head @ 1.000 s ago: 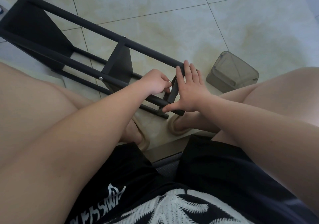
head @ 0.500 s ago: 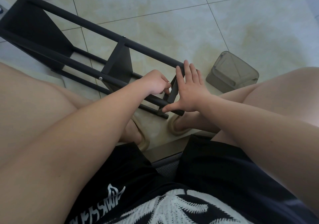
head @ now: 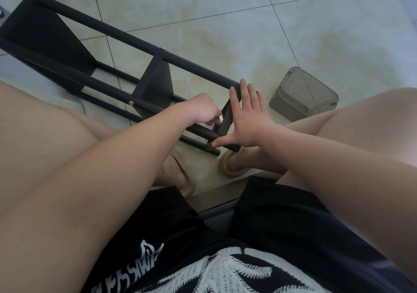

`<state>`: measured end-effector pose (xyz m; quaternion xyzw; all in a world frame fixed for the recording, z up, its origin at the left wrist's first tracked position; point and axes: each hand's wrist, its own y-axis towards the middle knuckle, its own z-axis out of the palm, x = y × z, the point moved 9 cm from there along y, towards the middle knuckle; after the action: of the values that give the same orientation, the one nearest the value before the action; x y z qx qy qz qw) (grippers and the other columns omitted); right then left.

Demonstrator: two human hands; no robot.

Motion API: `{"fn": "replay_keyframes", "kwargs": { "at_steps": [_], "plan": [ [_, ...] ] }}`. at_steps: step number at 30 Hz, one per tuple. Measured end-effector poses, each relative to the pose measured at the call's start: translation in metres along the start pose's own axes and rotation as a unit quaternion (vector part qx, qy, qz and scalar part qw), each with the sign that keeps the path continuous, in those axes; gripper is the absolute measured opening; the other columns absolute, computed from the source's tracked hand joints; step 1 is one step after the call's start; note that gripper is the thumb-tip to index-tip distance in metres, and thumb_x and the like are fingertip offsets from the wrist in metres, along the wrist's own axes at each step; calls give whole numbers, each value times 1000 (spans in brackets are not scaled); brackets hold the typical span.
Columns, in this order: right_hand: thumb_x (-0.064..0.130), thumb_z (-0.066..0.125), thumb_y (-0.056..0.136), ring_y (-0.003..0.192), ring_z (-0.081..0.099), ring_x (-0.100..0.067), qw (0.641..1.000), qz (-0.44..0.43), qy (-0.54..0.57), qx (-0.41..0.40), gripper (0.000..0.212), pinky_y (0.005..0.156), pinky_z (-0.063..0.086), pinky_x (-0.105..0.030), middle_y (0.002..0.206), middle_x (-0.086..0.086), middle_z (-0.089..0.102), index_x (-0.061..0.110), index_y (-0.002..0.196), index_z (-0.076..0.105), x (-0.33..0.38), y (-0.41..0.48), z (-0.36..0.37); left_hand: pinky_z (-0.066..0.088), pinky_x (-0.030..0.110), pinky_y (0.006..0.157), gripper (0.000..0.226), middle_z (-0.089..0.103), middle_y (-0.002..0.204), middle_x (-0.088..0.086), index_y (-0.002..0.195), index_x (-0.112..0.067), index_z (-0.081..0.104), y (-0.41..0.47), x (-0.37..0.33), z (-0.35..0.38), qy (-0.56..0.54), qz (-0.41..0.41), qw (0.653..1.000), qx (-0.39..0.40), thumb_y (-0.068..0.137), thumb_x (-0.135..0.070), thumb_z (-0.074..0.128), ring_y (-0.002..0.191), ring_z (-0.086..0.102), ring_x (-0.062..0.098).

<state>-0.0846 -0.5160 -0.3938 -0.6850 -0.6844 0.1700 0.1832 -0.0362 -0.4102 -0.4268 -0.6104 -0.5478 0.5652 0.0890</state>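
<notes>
Your black rack frame lies on the tiled floor at your feet, your right hand pressed flat, fingers straight, against its near end plate, your left hand curled at that plate's left edge, grip unclear, with a plastic container near on the right.

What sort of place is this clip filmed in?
Most likely a room in a home, where furniture is being put together on the floor. Signs of this are the glossy cream floor tiles, a black metal frame lying on its side, a smoky plastic container beside it, and slippers on the feet.
</notes>
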Motion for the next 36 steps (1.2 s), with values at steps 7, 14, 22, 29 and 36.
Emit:
{"fn": "replay_keyframes", "kwargs": {
  "at_steps": [7, 14, 22, 29, 36],
  "plan": [
    [106, 32, 38, 151, -27, -37, 1000, 0, 3, -2, 161, 120, -17, -48, 161, -19, -33, 12, 158, -20, 1, 0, 0, 46, 46, 105, 24, 77, 99, 0, 102, -12, 69, -4, -1, 2, 33, -8, 999, 30, 102, -17, 45, 99, 69, 15],
    [105, 38, 42, 151, -27, -37, 1000, -1, 1, -4, 160, 121, -15, -49, 162, -19, -32, 11, 158, -20, 0, 0, -1, 45, 47, 104, 27, 75, 105, 2, 87, -20, 67, -3, -3, 3, 90, 21, 995, 43, 101, -17, 44, 107, 66, 25],
    [106, 42, 43, 151, -28, -36, 1000, 3, 0, 0, 161, 119, -17, -48, 161, -19, -33, 12, 157, -21, 0, 0, 1, 45, 34, 80, 24, 74, 92, -8, 84, -27, 59, -6, -5, 0, 122, 67, 989, 58, 101, -18, 44, 99, 64, 17],
    [105, 45, 45, 151, -27, -37, 1000, 4, -1, 2, 160, 120, -16, -49, 161, -19, -33, 11, 158, -20, 0, 0, 0, 47, 40, 98, 22, 74, 99, -1, 91, -19, 66, -7, -5, 0, 178, 70, 979, 75, 100, -15, 47, 105, 64, 22],
    [105, 42, 44, 151, -28, -37, 1000, 4, -3, 5, 160, 120, -17, -49, 161, -19, -33, 12, 158, -21, -1, 0, 0, 47, 43, 99, 22, 69, 102, 0, 86, -20, 65, -9, -6, 2, 230, 83, 966, 84, 99, -14, 49, 103, 63, 24]
  ]
}}
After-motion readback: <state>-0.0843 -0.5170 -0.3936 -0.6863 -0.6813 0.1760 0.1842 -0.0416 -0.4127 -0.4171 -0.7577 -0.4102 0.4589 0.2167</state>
